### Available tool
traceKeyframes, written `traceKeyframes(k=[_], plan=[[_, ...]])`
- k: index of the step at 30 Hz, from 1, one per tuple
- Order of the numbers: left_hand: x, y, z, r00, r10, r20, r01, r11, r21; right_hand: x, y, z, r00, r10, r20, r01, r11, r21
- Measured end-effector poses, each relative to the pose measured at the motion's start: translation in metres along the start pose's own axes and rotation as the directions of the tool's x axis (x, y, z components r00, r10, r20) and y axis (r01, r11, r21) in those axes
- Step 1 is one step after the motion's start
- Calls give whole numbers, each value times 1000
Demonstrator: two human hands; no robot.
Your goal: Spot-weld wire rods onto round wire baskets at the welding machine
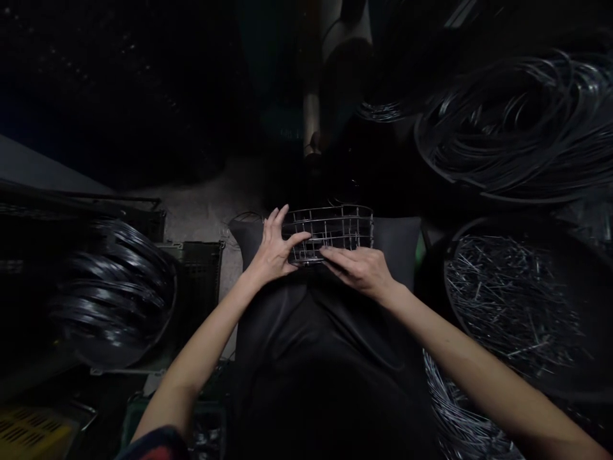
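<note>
A small wire basket (342, 220) of shiny metal rods lies in front of me above my lap. Its left end is in my left hand (275, 252), with the thumb laid across the wires and the fingers up along the outside. My right hand (357, 267) holds the near right edge, its fingertips pressed together at the lower wires close to the left thumb. Whether a small loose piece is between those fingertips cannot be made out. Beneath the basket a dark apron (330, 319) covers my lap.
To the right stand a tub of short metal rods (507, 300) and, farther back, a large tub of wire rings (517, 128). At left, coiled wire hoops (119, 287) fill a round container near dark crates. A yellow crate (33, 431) sits at lower left. A machine post (311, 121) rises ahead.
</note>
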State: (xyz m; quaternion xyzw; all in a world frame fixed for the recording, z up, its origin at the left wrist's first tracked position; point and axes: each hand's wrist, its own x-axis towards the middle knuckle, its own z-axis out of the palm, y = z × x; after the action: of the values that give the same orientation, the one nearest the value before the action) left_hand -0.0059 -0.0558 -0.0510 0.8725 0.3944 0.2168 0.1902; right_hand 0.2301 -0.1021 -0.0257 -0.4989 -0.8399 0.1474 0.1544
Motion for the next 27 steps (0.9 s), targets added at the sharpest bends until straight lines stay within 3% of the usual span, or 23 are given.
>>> traceKeyframes(k=[7, 15, 27], plan=[[0, -4, 6, 996, 34, -77, -34, 999, 0, 2, 6, 3, 1000, 27, -10, -26, 994, 102], [10, -4, -14, 967, 126, -221, -144, 987, -67, 12, 6, -8, 991, -106, -87, 105, 994, -16], [43, -9, -43, 971, 69, -228, -57, 997, 56, 52, 11, -39, 924, -305, -231, 244, 935, -257]])
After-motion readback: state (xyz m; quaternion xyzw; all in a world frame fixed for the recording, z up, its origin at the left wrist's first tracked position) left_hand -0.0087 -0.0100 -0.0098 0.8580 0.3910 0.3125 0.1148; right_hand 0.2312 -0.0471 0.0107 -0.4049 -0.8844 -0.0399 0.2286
